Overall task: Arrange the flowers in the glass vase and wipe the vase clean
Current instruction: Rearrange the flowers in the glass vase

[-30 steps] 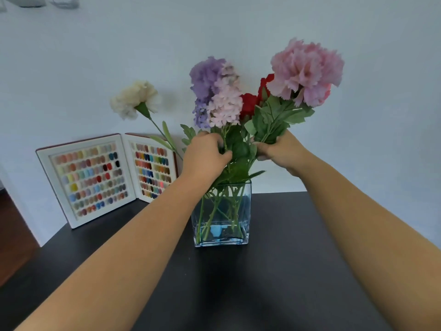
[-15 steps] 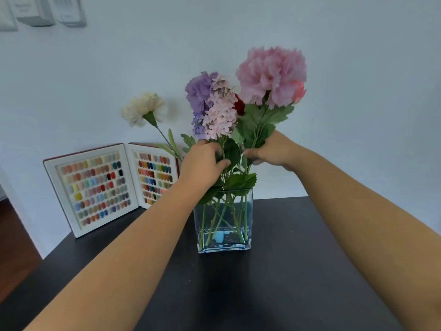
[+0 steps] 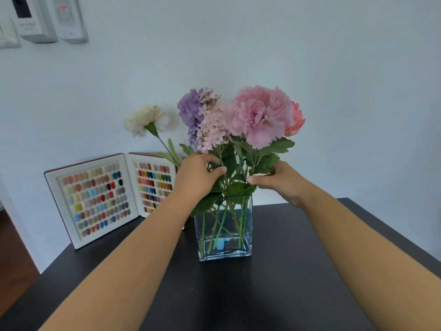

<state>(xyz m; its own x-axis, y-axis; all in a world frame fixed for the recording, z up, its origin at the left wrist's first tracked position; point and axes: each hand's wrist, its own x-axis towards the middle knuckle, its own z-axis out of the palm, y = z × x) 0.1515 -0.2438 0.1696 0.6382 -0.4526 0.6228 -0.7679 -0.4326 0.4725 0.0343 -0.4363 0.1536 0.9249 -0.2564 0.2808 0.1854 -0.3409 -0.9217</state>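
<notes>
A square glass vase (image 3: 247,225) stands on the black table (image 3: 274,295) with a little water and several green stems in it. Above it rise a big pink flower (image 3: 261,114), a purple flower (image 3: 189,108), a pale pink cluster (image 3: 212,127), a coral flower (image 3: 296,119) and a cream flower (image 3: 146,119) leaning left. My left hand (image 3: 196,177) is closed around the stems just above the vase's rim. My right hand (image 3: 278,179) pinches the leafy stem of the big pink flower from the right.
An open white display book of coloured nail samples (image 3: 95,199) stands on the table at the back left, against the white wall. Framed items (image 3: 47,17) hang on the wall at the upper left. The table's left edge drops to a wooden floor (image 3: 14,256).
The big pink flower has come down and leftwards, closer to the other blooms. Both hands have sunk nearer the vase's rim. The camera has tilted up a little.
</notes>
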